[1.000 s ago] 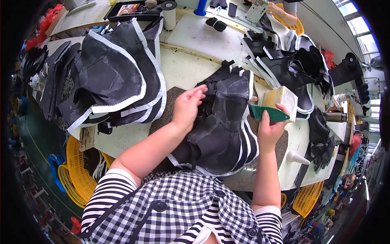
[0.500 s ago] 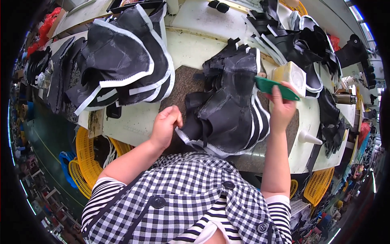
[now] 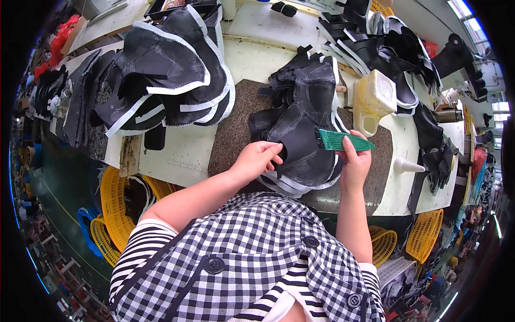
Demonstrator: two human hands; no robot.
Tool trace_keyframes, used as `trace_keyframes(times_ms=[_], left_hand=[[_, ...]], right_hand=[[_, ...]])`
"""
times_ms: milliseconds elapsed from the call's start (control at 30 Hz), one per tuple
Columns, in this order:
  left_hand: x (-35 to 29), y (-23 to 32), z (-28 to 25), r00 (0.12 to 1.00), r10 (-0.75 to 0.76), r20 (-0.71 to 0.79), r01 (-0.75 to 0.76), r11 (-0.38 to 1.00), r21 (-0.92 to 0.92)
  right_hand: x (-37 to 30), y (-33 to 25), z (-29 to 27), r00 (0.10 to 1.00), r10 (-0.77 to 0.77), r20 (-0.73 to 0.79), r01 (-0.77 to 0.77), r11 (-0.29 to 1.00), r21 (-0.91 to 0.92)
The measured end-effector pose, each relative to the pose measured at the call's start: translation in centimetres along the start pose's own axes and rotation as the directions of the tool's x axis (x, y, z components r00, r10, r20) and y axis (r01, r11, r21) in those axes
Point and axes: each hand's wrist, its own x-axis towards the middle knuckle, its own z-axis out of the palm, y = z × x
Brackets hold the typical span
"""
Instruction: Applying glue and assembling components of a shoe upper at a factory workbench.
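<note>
A stack of black boot uppers [image 3: 295, 126] with white-taped edges lies in front of me on a brown speckled board [image 3: 230, 134]. My left hand [image 3: 258, 160] pinches a dark flap at the near left of the top upper, thumb and forefinger together. In my right hand [image 3: 355, 161] is a flat green plastic brush [image 3: 346, 141], gripped between thumb and fingers. Its left end touches or hovers just over the top upper; I cannot tell which. Beyond that hand stands a cut-open, yellowed plastic glue container [image 3: 374, 96].
Another pile of black uppers [image 3: 161, 70] lies at the left, and more black pieces [image 3: 381, 53] lie at the far right. A white nozzle-shaped piece [image 3: 407, 166] rests right of the board. Yellow baskets [image 3: 115, 198] stand below the table's edge.
My left hand has moved right onto the upper's flap. The right hand has brought the green brush from beside the container down and left to the upper. The container's open side now shows.
</note>
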Motion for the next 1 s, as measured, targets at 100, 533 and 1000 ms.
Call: trace_keyframes(times_ms=[100,533,1000], left_hand=[[0.8,0.6,0.8,0.999,-0.038,0.034,0.037,0.999,0.03],[2.7,-1.4,1.9,0.998,0.048,-0.048,-0.049,0.998,-0.032],[-4.1,7.5,0.7,0.721,0.661,-0.209,-0.692,0.704,-0.161]], right_hand=[[-1.0,-0.8,-1.5,0.991,-0.027,-0.128,0.058,0.969,0.241],[-8.2,-0.3,-8.5,0.909,-0.088,-0.408,0.188,0.959,0.211],[-7.1,-6.2,-7.9,0.925,-0.239,-0.294,0.351,0.832,0.43]])
